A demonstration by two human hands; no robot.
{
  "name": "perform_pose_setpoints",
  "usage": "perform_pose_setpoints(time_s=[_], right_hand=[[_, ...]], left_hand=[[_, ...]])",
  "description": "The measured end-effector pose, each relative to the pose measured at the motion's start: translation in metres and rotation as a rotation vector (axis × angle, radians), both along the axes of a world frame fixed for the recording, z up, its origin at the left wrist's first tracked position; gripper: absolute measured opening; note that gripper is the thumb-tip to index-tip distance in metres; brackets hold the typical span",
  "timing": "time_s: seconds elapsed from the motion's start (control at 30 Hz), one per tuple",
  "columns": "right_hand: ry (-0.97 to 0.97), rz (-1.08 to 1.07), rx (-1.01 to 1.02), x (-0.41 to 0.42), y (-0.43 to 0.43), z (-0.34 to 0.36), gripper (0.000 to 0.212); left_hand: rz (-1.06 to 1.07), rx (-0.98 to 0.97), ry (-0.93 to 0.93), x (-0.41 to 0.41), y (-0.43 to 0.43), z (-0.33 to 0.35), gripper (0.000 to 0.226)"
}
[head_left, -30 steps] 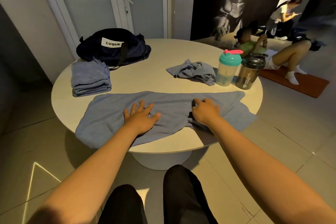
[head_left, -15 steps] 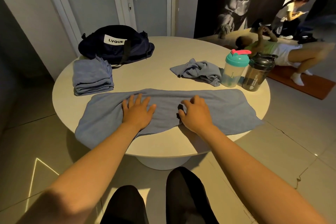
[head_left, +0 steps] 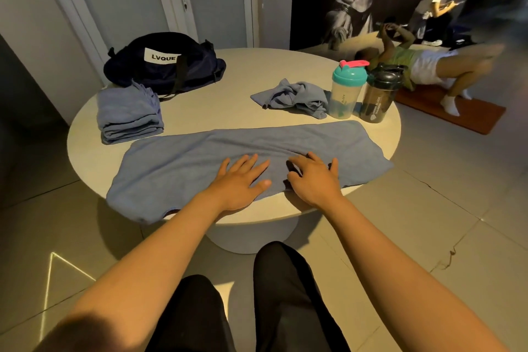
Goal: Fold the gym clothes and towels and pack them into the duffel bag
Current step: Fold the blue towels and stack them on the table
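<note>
A long blue towel [head_left: 177, 163] lies spread across the near side of the round table [head_left: 200, 111], its left end drooping over the edge. My left hand [head_left: 240, 180] lies flat on the towel's middle with fingers spread. My right hand [head_left: 313, 177] rests beside it on the towel, fingers bent and pressing the cloth. A stack of folded blue towels [head_left: 128, 114] sits at the left. A crumpled blue garment [head_left: 291, 96] lies at the centre right. The dark duffel bag [head_left: 165, 66], labelled LVQUE, sits at the back left, closed.
A teal-lidded shaker bottle [head_left: 347, 91] and a dark shaker bottle [head_left: 380, 94] stand at the table's right. A person lies on an orange mat [head_left: 457, 111] on the floor beyond; another stands farther back. My legs are below the table edge.
My right hand slid left along the towel toward my left hand, and both now sit close together at its middle. The towel's right end lies smoother.
</note>
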State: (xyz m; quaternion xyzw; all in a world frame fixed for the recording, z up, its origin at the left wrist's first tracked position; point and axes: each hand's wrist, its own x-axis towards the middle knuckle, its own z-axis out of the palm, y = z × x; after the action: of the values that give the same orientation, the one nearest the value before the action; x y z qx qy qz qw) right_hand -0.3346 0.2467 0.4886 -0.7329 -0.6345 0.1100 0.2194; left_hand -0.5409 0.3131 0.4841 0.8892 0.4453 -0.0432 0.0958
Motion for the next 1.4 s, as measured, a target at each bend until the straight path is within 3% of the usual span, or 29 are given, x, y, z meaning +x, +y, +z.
perform_pose_setpoints(time_s=[0.07, 0.17, 0.23, 0.37, 0.43, 0.53, 0.6, 0.7, 0.8, 0.9, 1.07, 1.17, 1.23, 1.3, 1.4], right_hand=[[-0.056, -0.106, 0.053, 0.006, -0.009, -0.002, 0.039], [-0.129, -0.206, -0.025, 0.014, -0.023, -0.010, 0.036], [-0.073, -0.171, -0.031, 0.018, -0.027, -0.012, 0.036], [-0.050, 0.037, -0.173, 0.025, -0.029, -0.009, 0.056], [-0.030, 0.009, -0.151, 0.033, -0.034, -0.012, 0.057], [0.084, -0.345, 0.061, 0.050, -0.046, -0.019, 0.042], [0.278, -0.529, 0.036, 0.065, -0.049, -0.024, 0.047], [0.466, -0.506, 0.027, 0.075, -0.048, -0.023, 0.053], [0.316, -0.550, 0.107, 0.072, -0.044, -0.026, 0.034], [0.092, -0.504, 0.183, 0.066, -0.041, -0.026, 0.044], [0.347, -0.325, 0.309, 0.062, -0.030, -0.012, 0.047], [0.419, -0.318, 0.357, 0.057, -0.028, -0.004, 0.049], [0.419, -0.354, 0.379, 0.053, -0.026, 0.003, 0.049], [0.326, -0.289, 0.387, 0.045, -0.023, 0.011, 0.048], [0.235, 0.117, 0.304, 0.021, -0.016, 0.026, 0.051]], left_hand=[[0.009, -0.049, 0.015, -0.004, -0.005, 0.003, 0.064], [0.060, -0.097, -0.064, -0.003, -0.009, 0.013, 0.056], [0.088, -0.011, -0.148, 0.010, -0.011, 0.019, 0.048], [-0.012, 0.051, -0.317, 0.054, -0.025, 0.017, 0.041], [-0.037, 0.026, -0.248, 0.071, -0.031, 0.009, 0.047], [-0.003, -0.013, -0.043, 0.080, -0.032, 0.002, 0.058], [-0.021, -0.061, 0.058, 0.083, -0.034, 0.005, 0.062], [-0.049, -0.119, 0.107, 0.094, -0.036, 0.013, 0.068], [-0.097, -0.100, 0.053, 0.107, -0.041, 0.015, 0.069], [-0.145, -0.060, -0.009, 0.116, -0.046, 0.006, 0.073], [-0.037, -0.022, -0.392, 0.121, -0.040, -0.003, 0.057], [0.055, -0.013, -0.505, 0.121, -0.036, -0.002, 0.044], [0.124, -0.171, -0.674, 0.121, -0.038, 0.001, 0.042], [0.227, -0.393, -0.975, 0.119, -0.038, 0.004, 0.041], [0.367, -0.558, -1.367, 0.109, -0.034, 0.016, 0.050]])
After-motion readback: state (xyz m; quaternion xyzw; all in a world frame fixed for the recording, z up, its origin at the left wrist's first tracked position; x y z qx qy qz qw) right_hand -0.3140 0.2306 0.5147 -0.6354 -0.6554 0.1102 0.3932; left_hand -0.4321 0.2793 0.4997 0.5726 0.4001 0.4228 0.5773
